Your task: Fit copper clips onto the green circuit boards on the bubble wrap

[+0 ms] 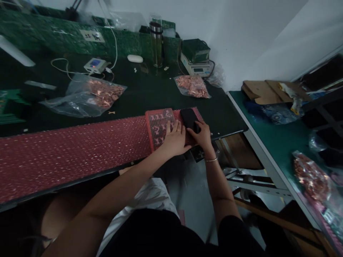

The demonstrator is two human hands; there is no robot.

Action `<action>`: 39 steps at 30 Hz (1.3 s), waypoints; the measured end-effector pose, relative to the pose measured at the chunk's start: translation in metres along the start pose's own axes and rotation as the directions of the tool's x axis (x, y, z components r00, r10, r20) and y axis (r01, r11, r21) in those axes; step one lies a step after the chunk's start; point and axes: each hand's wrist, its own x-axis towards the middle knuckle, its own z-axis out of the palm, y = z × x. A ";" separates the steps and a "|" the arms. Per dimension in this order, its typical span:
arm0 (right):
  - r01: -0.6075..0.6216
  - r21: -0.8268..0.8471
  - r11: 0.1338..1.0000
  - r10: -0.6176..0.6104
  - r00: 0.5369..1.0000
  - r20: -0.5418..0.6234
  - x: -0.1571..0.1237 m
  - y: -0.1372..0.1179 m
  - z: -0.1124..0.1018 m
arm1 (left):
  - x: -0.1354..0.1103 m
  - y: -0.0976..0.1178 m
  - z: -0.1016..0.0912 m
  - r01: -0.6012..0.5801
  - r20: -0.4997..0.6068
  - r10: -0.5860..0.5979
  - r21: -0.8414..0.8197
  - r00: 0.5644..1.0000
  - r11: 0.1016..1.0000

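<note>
My left hand (175,140) lies flat, fingers stretched out, on the right part of a flat red piece with a grey-and-pink pattern (158,125). That piece rests on a long strip of red bubble wrap (80,150) running along the table's front edge. My right hand (203,135) grips the near end of a black smartphone (189,117), its thumb on one side and fingers on the other. The phone lies on the right end of the bubble wrap, just beside the patterned piece.
Clear bags of copper-coloured parts (103,93) (193,85) lie on the dark table. Behind stand a steel-topped bottle (157,44), a scale (198,67) and a small white device (95,65) with cables. A side bench (270,137) at right holds cardboard (265,91) and another bag of parts (312,175).
</note>
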 end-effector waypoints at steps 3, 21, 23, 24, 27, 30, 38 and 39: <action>-0.088 -0.062 0.994 0.090 0.996 0.027 0.014 0.013 -0.001 | -0.014 -0.014 -0.001 0.038 0.002 -0.038 -0.026 0.999 0.999; -0.054 -0.246 0.968 0.141 0.924 0.354 0.068 0.034 -0.010 | -0.017 -0.019 0.006 0.045 -0.102 -0.047 -0.019 0.994 0.999; -0.025 -0.224 0.974 0.097 0.943 0.318 0.065 0.031 -0.007 | -0.017 -0.018 0.005 0.047 -0.098 -0.049 -0.022 0.994 0.999; -0.015 -0.214 0.977 0.079 0.952 0.294 0.064 0.031 -0.006 | -0.016 -0.018 0.004 0.049 -0.100 -0.051 -0.023 0.994 0.999; -0.017 -0.195 0.981 0.059 0.975 0.212 0.060 0.034 -0.004 | -0.015 -0.017 0.003 0.050 -0.116 -0.053 -0.027 0.992 0.998; -0.044 -0.185 0.982 0.069 0.989 0.133 0.060 0.041 -0.003 | -0.013 -0.014 0.001 0.051 -0.112 -0.055 -0.042 0.992 0.998; -0.022 -0.195 0.981 0.029 0.999 0.036 0.059 0.055 -0.003 | 0.003 -0.013 -0.001 -0.092 -0.133 0.091 0.001 0.987 0.996; -0.009 -0.202 0.979 0.016 0.999 0.030 0.058 0.056 -0.003 | 0.006 -0.015 0.001 -0.151 -0.128 0.152 0.012 0.980 0.988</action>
